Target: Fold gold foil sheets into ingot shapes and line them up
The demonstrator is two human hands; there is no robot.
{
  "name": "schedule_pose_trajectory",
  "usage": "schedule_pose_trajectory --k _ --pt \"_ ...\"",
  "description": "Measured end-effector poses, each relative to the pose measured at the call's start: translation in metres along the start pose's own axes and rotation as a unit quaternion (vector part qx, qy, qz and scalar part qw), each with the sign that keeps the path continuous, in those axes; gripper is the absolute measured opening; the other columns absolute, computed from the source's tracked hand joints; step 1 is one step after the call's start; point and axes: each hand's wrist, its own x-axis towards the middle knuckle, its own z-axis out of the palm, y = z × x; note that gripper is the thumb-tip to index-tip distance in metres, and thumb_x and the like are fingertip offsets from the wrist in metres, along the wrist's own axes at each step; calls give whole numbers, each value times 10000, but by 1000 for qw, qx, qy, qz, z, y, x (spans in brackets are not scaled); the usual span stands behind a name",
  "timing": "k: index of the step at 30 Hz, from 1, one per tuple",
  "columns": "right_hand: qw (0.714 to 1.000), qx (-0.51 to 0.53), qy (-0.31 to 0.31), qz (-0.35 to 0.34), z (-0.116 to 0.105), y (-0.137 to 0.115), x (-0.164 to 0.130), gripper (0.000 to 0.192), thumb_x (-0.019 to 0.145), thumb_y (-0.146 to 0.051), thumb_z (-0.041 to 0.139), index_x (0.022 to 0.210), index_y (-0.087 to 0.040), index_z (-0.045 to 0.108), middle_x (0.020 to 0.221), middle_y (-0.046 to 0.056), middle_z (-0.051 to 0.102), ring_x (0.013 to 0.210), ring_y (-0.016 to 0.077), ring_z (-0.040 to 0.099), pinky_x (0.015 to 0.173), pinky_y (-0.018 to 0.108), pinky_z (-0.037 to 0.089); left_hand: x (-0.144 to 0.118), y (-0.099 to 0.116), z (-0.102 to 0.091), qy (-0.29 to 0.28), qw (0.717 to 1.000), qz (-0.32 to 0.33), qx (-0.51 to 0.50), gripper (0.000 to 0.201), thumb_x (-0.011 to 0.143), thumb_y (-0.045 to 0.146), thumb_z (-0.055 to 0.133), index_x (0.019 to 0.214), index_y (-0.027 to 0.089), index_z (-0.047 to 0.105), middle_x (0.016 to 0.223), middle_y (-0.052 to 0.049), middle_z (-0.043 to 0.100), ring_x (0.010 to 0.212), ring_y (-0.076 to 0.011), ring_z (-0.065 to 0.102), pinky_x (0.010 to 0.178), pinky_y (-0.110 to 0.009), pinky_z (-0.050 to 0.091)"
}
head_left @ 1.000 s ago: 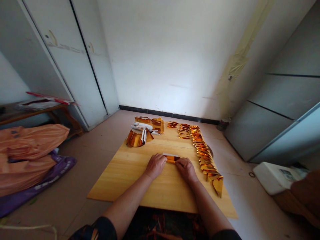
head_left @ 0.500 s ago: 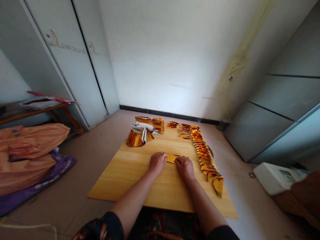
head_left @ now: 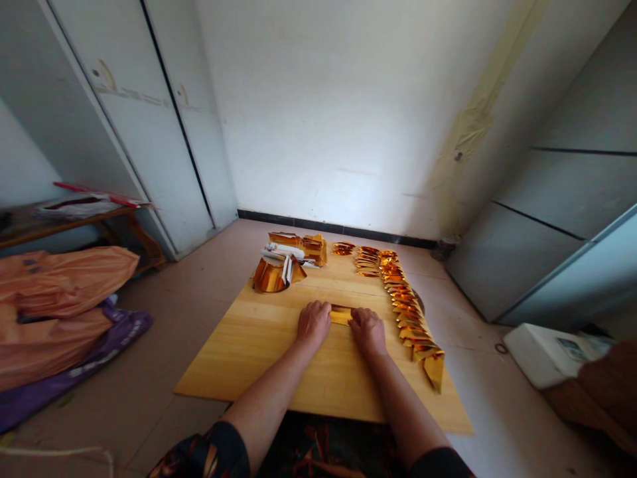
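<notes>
A small strip of gold foil paper (head_left: 341, 315) lies low over the middle of the wooden board. My left hand (head_left: 314, 321) is closed on its left end, fingers curled around the edge. At the other end, my right hand (head_left: 368, 328) pinches the strip; both sets of fingertips are partly hidden. To the right runs a long row of folded gold foil pieces (head_left: 402, 302), overlapping one another. Two shorter groups of folded foil pieces (head_left: 367, 261) sit at the board's far side. Loose gold foil sheets (head_left: 273, 275) with white backs are piled at the far left.
The wooden board (head_left: 249, 355) serves as the work surface, low above a tiled floor. Orange and purple bags (head_left: 64, 285) lie at the left near a wooden bench (head_left: 134, 232). A white box (head_left: 535, 355) stands at the right. Grey cabinets flank both sides.
The foil strip between my hands has tilted or bent, and its surface now catches light differently. My hands have shifted only slightly.
</notes>
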Motion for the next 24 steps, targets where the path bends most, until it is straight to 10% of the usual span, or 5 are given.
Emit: schedule_pose_trajectory --k 24 --pt "992 -65 -61 90 0 -24 8 252 775 -453 596 804 -202 599 875 53 649 861 206 596 731 319 364 -3 5 -2 -15 999 -21 -41 143 818 349 566 833 207 569 881 -29 661 905 -213 567 770 -339 346"
